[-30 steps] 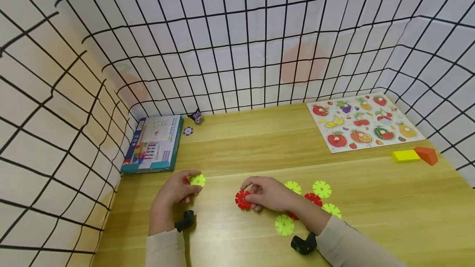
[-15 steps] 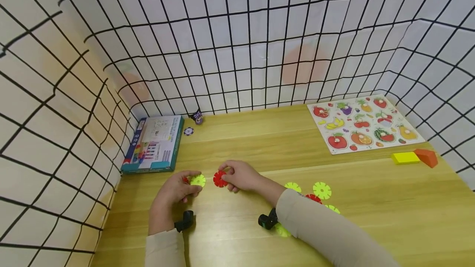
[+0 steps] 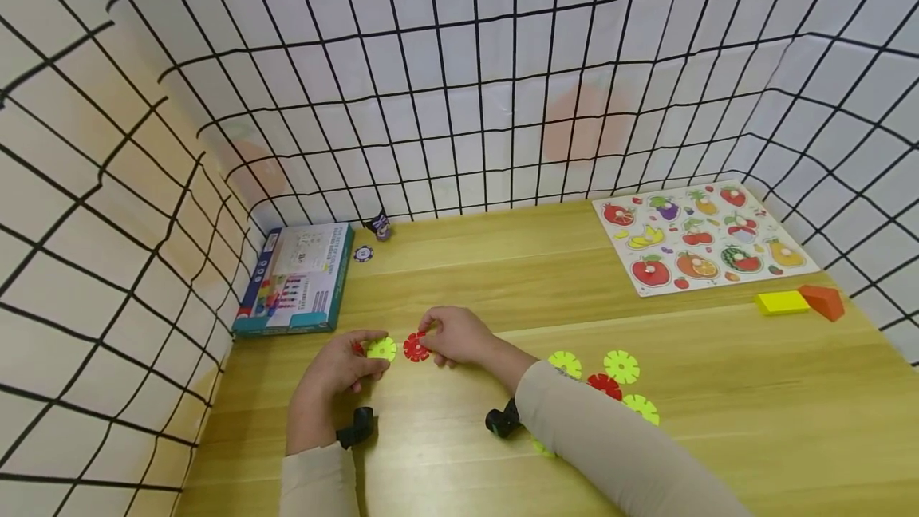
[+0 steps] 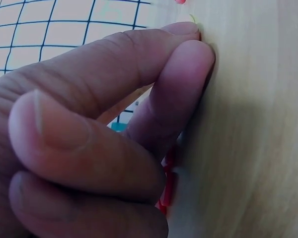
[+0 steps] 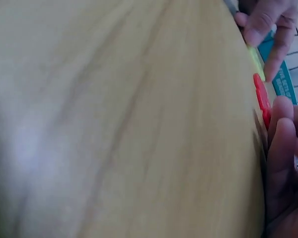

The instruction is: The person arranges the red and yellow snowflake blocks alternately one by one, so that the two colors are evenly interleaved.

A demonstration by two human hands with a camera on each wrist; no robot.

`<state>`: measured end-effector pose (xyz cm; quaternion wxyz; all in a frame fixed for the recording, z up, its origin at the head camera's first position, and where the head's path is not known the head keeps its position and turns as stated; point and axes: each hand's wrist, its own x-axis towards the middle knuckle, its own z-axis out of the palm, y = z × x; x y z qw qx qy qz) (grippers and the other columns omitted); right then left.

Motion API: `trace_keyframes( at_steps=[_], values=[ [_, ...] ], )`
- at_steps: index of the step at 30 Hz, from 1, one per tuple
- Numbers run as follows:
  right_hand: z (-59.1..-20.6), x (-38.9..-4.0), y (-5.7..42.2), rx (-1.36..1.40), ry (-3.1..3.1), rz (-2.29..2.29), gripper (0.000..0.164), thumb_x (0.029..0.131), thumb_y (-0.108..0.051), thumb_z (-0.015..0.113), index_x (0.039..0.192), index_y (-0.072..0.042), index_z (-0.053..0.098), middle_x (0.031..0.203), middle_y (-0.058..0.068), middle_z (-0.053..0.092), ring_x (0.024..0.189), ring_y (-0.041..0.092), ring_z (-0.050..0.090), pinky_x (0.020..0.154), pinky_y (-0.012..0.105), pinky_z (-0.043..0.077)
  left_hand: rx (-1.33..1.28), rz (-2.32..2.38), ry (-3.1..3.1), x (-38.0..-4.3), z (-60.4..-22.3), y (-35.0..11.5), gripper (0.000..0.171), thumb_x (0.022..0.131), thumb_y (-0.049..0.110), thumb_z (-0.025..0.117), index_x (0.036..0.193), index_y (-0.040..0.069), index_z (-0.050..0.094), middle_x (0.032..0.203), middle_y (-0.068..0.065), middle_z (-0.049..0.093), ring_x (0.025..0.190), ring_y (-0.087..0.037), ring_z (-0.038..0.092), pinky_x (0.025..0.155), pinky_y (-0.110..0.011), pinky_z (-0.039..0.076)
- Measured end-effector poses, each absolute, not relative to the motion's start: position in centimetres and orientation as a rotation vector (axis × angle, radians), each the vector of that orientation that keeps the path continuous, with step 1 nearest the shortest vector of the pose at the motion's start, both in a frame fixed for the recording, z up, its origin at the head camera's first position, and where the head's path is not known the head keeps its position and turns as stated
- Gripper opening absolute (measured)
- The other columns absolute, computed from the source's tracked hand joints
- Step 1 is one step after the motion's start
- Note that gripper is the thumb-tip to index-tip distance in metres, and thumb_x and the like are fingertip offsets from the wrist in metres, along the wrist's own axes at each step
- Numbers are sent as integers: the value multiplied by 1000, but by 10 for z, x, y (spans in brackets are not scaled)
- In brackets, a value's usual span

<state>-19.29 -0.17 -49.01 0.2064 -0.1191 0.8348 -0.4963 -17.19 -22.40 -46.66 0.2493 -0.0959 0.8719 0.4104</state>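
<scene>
My left hand (image 3: 337, 365) pinches a yellow-green notched snowflake disc (image 3: 382, 349) between thumb and forefinger at the table's left. Part of a red disc (image 3: 356, 348) shows behind it, mostly covered by that hand; red edges (image 4: 167, 191) appear past the fingers in the left wrist view. My right hand (image 3: 463, 337) pinches another red snowflake disc (image 3: 414, 347) by its right side. This red disc stands just right of the yellow-green one, a small gap between them in the head view. The right wrist view has the red disc (image 5: 261, 96) edge-on, close to the left fingertips.
Several loose discs, yellow-green (image 3: 621, 367) and red (image 3: 605, 386), lie beyond my right forearm, partly covered by the sleeve. A boxed set (image 3: 294, 282), a small figurine (image 3: 380, 226) and a chip (image 3: 364, 254) are back left. A fruit puzzle board (image 3: 704, 242) and blocks (image 3: 782, 303) lie right.
My right hand has carried the red disc leftward and slightly away from me, up beside the yellow-green disc. My left hand has stayed in place with its disc.
</scene>
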Motion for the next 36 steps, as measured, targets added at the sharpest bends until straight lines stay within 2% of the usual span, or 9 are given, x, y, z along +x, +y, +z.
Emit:
trace_keyframes(
  at_steps=[3,23,30,36],
  values=[
    [-490,-192,-4,-322,2358,-1351,10,87,-22,65,95,-19,59,56,5,60,44,18,58,39,29,47,-280,1111,2368,-172,-467,-225,49,75,24,77,120,28,61,75,-9,61,45,-20,46,44,-26,41],
    [-487,-188,-6,-298,2426,-1320,11,88,-27,64,92,-20,57,55,3,60,43,17,56,36,27,43,-204,1153,2382,-170,-469,-227,48,75,23,77,121,26,61,73,-8,58,44,-19,44,42,-25,39],
    [-491,-185,5,-273,2271,-1521,18,88,-31,63,101,-19,60,65,6,61,46,20,58,42,31,48,-158,1146,2397,-169,-470,-225,54,72,31,79,122,31,59,66,-6,60,41,-19,43,41,-26,37],
    [-475,-182,44,-330,2244,-1521,29,89,-32,62,112,-14,61,69,13,58,54,30,60,48,37,51,-46,1242,2362,-168,-466,-211,57,74,36,76,127,35,55,69,-7,66,38,-17,39,39,-26,35]
  ],
)
